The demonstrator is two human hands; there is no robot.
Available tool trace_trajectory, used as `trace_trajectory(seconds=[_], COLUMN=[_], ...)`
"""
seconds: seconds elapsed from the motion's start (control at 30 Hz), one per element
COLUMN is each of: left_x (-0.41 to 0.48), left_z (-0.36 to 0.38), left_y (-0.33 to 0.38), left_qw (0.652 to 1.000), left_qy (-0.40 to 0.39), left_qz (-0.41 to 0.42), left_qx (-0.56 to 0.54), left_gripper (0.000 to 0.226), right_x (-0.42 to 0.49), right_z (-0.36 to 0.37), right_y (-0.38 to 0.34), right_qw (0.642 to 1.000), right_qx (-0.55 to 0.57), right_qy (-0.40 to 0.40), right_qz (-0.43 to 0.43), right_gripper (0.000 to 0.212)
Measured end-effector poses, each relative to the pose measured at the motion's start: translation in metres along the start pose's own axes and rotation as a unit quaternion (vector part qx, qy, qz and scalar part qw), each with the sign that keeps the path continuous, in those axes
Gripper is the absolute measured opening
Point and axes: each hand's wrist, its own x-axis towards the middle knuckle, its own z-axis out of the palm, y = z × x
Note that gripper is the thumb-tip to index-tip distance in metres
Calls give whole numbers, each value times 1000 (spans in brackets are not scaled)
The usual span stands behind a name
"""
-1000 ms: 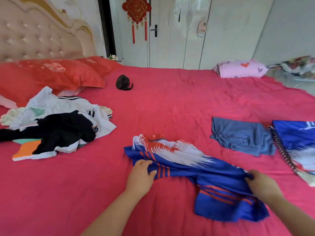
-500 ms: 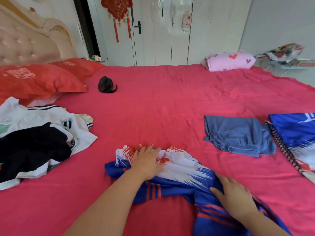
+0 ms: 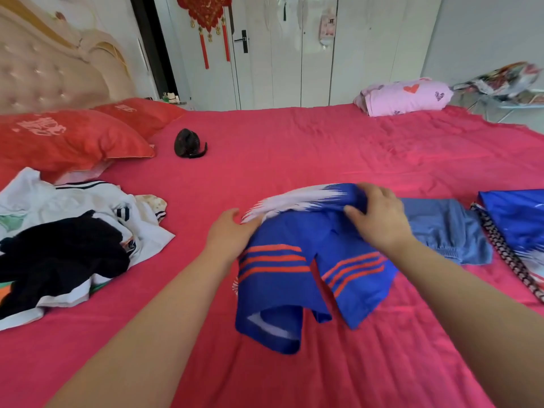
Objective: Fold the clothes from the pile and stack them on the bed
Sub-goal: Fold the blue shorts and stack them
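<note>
Folding the blue shorts (image 3: pixel 309 278) at the near middle of the bed (image 3: pixel 294 148), between the unfolded pile (image 3: pixel 67 240) well off to the left and the folded grey-blue garment (image 3: pixel 441 228) just beside on the right. Gripping a bunched fold along the far edge with the right hand (image 3: pixel 379 219), curling the fingers over the cloth. Laying the left hand (image 3: pixel 229 234) against the left edge and hiding its fingertips under the fabric, so leaving it impossible to tell whether pinching or only pressing. Judging the material as thin, light and probably slick sportswear: draping limply, sagging over itself, curling up at the near hems and showing pale lining there. Expecting no stiffness to hold a crease, and likely sliding on itself once doubled over. Favouring a hold at both ends of the waistband or along the side seams by the orange stripes, where the doubled cloth is giving more to pinch, rather than mid-panel. Expecting to be needing a flat palm afterwards for smoothing before lifting the fold across to the stack.
</note>
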Motion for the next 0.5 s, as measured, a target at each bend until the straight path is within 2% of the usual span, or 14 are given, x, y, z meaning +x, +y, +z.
trace_trajectory(seconds=[0.07,0.13,0.23,0.33,0.4,0.5], left_x=[0,-10,-32,-48,-56,-59], left_z=[-6,-7,1,13,16,15], left_y=[-23,-53,-102,-131,-130,-124], left_qw=[995,990,978,983,985,989], left_qy=[3,8,-5,-4,-4,14], left_qz=[-59,-107,-195,-179,-160,-149], left_qx=[-80,-89,-75,30,72,19], left_gripper=[80,85,93,61,51,26], right_x=[-26,-73,-136,-159,-156,-145], right_z=[18,41,69,82,82,71], right_y=[-16,-17,-9,-5,-7,-5], right_qw=[998,988,959,960,965,972], right_qx=[27,37,43,19,-1,12], right_qy=[-50,-136,-277,-277,-263,-236], right_qz=[-42,-67,-40,-15,-15,3], right_gripper=[49,46,66,80,67,39])
